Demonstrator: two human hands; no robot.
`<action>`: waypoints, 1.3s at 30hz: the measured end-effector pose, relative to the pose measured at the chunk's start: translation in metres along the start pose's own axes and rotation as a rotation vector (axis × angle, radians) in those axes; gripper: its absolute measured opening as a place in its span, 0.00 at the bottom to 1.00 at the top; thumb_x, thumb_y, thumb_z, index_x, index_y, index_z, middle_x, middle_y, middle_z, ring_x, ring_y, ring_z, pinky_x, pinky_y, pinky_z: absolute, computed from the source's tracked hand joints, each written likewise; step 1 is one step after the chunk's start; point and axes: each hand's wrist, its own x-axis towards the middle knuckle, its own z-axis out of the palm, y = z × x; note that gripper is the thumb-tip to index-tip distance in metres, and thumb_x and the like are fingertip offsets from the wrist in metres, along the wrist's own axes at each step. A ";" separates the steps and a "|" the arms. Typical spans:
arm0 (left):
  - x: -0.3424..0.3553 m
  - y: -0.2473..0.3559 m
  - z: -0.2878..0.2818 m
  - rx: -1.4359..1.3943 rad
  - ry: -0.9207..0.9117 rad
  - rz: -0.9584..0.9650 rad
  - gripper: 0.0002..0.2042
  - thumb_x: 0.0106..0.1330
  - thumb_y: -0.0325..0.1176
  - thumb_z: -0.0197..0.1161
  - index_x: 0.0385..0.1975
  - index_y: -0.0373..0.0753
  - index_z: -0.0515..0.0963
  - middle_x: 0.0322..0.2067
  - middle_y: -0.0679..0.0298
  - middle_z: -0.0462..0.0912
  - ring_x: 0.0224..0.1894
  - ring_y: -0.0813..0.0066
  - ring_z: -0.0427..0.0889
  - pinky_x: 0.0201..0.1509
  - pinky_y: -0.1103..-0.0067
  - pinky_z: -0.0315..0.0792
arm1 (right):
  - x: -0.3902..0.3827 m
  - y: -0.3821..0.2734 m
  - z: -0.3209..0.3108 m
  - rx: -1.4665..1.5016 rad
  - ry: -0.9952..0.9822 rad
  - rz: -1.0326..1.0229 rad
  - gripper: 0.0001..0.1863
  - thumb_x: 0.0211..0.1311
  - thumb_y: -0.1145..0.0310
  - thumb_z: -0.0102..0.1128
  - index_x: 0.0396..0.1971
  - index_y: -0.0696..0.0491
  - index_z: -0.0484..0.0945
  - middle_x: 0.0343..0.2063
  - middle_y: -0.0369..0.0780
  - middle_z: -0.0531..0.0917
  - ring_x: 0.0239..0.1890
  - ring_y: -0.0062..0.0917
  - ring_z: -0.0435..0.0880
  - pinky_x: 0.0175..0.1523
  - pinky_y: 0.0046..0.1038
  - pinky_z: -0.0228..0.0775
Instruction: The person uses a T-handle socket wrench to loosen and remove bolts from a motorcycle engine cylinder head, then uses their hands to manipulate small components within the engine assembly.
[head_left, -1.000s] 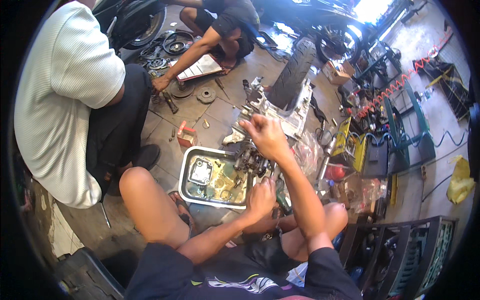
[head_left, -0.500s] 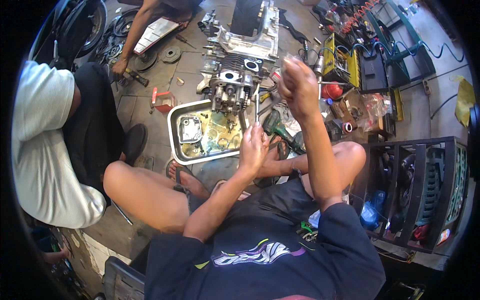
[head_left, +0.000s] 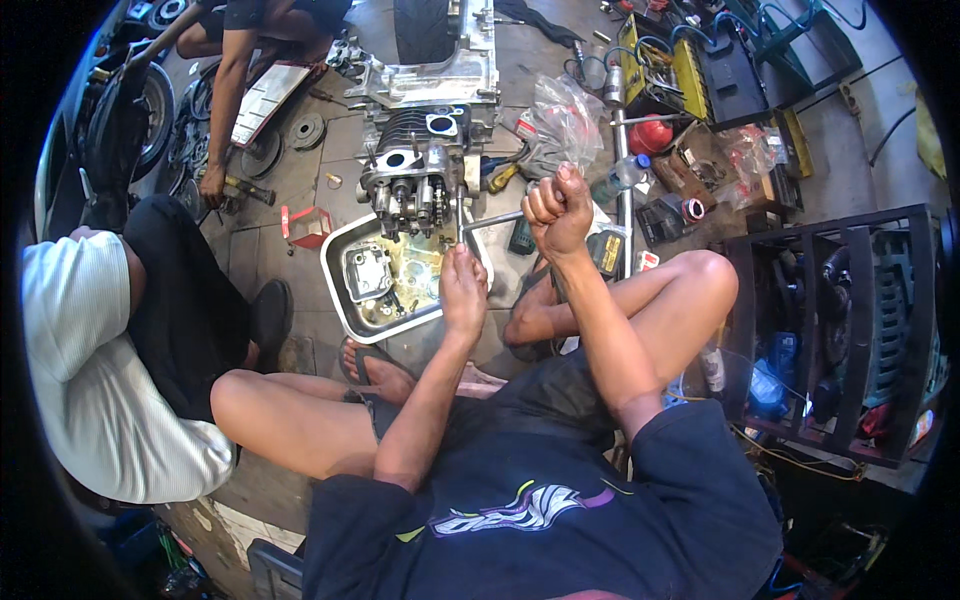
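Note:
A motorcycle engine (head_left: pixel 405 155) stands in front of me, its cylinder head toward me. A socket wrench (head_left: pixel 492 221) reaches the right side of the head with its upright shaft, and its steel handle runs out to the right. My left hand (head_left: pixel 463 292) is closed around the near end of the wrench, just below the head. My right hand (head_left: pixel 560 220) is closed in a fist on the handle's outer end. Under the engine's near end is a white-rimmed tray (head_left: pixel 337 290). It holds a metal cover (head_left: pixel 367 272) and small parts in oily liquid.
A co-worker's hand (head_left: pixel 212 185) works among parts at the far left; another person in a white shirt (head_left: pixel 130 390) sits close on my left. At right are a yellow toolbox (head_left: pixel 660 75), a plastic bottle (head_left: pixel 628 172) and a dark metal rack (head_left: pixel 820 340). A red box (head_left: pixel 306 227) lies left of the tray.
My right hand has come down and toward the left, and the wrench handle now shows between my hands. My left hand stays on the wrench. The whole view has shifted.

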 end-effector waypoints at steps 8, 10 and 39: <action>0.007 -0.002 0.001 -0.085 0.015 -0.070 0.18 0.78 0.46 0.39 0.25 0.44 0.63 0.14 0.73 0.60 0.13 0.86 0.57 0.15 0.84 0.52 | 0.023 0.011 0.043 -0.568 -0.186 0.035 0.15 0.67 0.67 0.55 0.19 0.50 0.67 0.12 0.27 0.61 0.13 0.11 0.56 0.19 0.20 0.47; 0.010 0.009 0.002 -0.116 0.002 -0.152 0.18 0.78 0.46 0.39 0.24 0.44 0.63 0.14 0.73 0.59 0.12 0.85 0.56 0.14 0.83 0.51 | 0.030 0.025 0.068 -0.825 -0.253 -0.078 0.15 0.68 0.69 0.55 0.19 0.50 0.67 0.14 0.27 0.63 0.13 0.10 0.58 0.19 0.18 0.48; 0.019 0.020 -0.002 -0.688 0.053 -0.292 0.13 0.75 0.41 0.46 0.27 0.45 0.69 0.11 0.76 0.55 0.10 0.84 0.51 0.15 0.82 0.48 | 0.082 0.046 0.091 -1.069 -0.231 -0.678 0.30 0.67 0.41 0.43 0.48 0.56 0.73 0.40 0.42 0.74 0.47 0.31 0.72 0.54 0.33 0.63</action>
